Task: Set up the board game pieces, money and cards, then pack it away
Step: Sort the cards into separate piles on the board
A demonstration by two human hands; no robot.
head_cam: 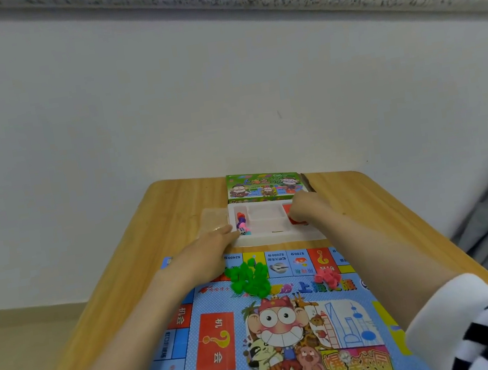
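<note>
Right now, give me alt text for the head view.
Both hands reach into a white plastic tray on the table: the right hand grips red cards in its right compartment, the left hand reaches the die in its left one. Green houses and pink pieces lie heaped on the game board.

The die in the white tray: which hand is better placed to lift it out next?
Probably the left hand: its fingertips lie right beside the die in the tray's left compartment. The right hand is occupied at the right end, curled over the red cards.
</note>
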